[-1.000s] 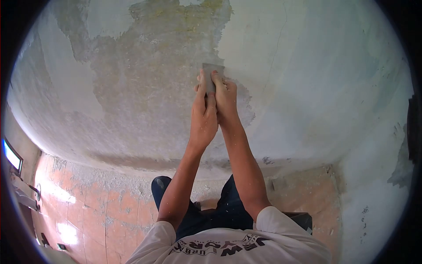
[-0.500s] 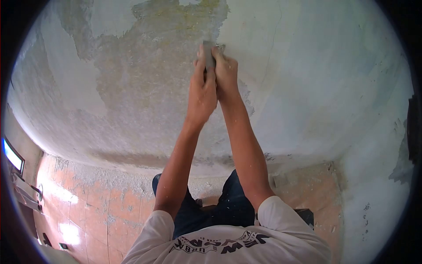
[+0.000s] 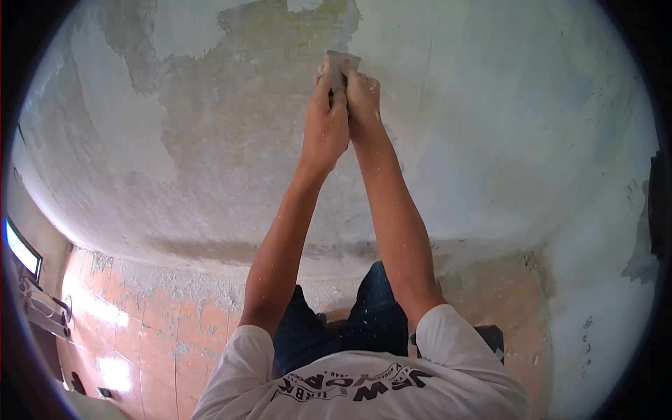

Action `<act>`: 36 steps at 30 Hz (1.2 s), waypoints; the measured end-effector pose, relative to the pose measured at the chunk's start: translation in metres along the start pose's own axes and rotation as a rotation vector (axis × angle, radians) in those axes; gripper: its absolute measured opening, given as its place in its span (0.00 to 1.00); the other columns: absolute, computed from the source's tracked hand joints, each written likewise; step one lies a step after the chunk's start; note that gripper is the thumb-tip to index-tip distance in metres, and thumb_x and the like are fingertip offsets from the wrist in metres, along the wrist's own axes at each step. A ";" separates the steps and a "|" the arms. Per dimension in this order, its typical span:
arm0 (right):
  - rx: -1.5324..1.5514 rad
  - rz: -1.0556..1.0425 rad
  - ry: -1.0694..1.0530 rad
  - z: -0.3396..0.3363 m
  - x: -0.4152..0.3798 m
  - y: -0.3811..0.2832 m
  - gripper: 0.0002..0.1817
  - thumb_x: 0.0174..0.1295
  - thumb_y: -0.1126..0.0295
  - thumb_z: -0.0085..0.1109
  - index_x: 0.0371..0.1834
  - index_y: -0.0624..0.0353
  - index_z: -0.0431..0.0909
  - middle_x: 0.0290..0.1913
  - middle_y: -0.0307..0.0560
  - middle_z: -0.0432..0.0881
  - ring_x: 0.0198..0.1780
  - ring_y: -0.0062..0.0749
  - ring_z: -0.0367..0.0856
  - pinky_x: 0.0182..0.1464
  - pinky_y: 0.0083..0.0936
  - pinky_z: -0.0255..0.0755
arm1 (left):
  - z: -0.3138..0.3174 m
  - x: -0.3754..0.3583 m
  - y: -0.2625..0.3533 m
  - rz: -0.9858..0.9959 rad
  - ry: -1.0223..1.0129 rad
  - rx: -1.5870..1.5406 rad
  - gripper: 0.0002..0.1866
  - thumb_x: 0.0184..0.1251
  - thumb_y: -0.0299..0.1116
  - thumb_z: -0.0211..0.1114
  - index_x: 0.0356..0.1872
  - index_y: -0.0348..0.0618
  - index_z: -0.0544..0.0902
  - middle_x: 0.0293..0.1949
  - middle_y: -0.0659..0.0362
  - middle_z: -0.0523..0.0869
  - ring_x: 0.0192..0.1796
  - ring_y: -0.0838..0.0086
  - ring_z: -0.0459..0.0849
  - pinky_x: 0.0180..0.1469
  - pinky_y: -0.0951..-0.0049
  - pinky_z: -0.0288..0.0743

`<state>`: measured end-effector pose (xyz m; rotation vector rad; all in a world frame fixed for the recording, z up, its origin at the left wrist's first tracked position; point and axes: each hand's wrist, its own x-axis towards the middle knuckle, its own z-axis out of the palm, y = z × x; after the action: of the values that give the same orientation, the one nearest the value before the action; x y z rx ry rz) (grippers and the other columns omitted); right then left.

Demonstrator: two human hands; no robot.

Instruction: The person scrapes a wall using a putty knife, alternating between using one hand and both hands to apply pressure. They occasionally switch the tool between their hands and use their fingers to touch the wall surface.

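Both my hands are wrapped round a flat metal scraper [image 3: 344,58], its grey blade against the wall [image 3: 231,140]. My left hand [image 3: 326,122] closes on it from the left, fingers pointing up. From the right, my right hand [image 3: 363,96] grips it with the thumb laid along the blade; pale specks dot the skin. The scraper's handle is hidden inside my hands. Around the blade, a bare grey-brown patch meets the pale paint [image 3: 476,105] along a ragged edge. Smaller pale paint areas remain at the upper left.
Orange floor tiles [image 3: 157,350] below carry scraped flakes [image 3: 189,283] along the wall's foot. A dark box-like object [image 3: 490,341] stands by my right side. At the far left are a bright screen-like panel [image 3: 22,248] and cables.
My hands and the scraper have moved slightly up the wall. More of the blade's broad face shows now.
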<state>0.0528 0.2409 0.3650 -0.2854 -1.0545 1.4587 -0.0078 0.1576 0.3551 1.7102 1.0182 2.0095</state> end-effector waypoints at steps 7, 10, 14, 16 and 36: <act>-0.009 -0.092 0.060 0.016 0.009 -0.009 0.22 0.88 0.62 0.59 0.43 0.73 0.89 0.37 0.54 0.92 0.30 0.34 0.88 0.30 0.34 0.79 | -0.003 0.004 0.009 -0.214 -0.019 0.027 0.33 0.96 0.29 0.48 0.95 0.38 0.58 0.50 0.62 0.77 0.28 0.85 0.67 0.21 0.77 0.65; 0.025 -0.118 0.003 0.027 0.022 -0.028 0.21 0.87 0.63 0.59 0.44 0.73 0.89 0.39 0.56 0.93 0.31 0.35 0.89 0.32 0.35 0.80 | 0.001 0.029 0.013 0.023 -0.016 -0.008 0.32 0.96 0.29 0.48 0.95 0.39 0.59 0.48 0.63 0.75 0.29 0.85 0.67 0.22 0.76 0.65; 0.017 -0.053 0.070 0.012 0.003 -0.014 0.21 0.87 0.63 0.60 0.43 0.74 0.88 0.39 0.56 0.92 0.32 0.38 0.90 0.32 0.36 0.81 | 0.004 0.016 0.015 -0.070 -0.008 -0.040 0.32 0.96 0.29 0.48 0.94 0.39 0.60 0.48 0.63 0.75 0.32 0.85 0.68 0.25 0.77 0.66; 0.009 -0.076 0.068 0.010 0.009 -0.011 0.21 0.87 0.63 0.60 0.43 0.74 0.88 0.38 0.56 0.92 0.32 0.39 0.90 0.32 0.36 0.81 | 0.005 0.017 0.010 -0.079 -0.019 -0.053 0.31 0.96 0.29 0.49 0.94 0.38 0.61 0.49 0.63 0.75 0.35 0.85 0.69 0.28 0.77 0.68; -0.221 -0.132 0.168 0.019 0.026 -0.054 0.23 0.84 0.58 0.65 0.36 0.69 0.86 0.30 0.48 0.86 0.29 0.30 0.82 0.27 0.40 0.71 | 0.022 0.046 0.002 0.048 -0.008 -0.014 0.30 0.98 0.37 0.50 0.93 0.43 0.63 0.34 0.66 0.76 0.23 0.85 0.63 0.19 0.75 0.58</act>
<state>0.0694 0.2472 0.4257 -0.4787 -1.0778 1.1800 0.0023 0.1925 0.3903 1.7494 0.9673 2.0330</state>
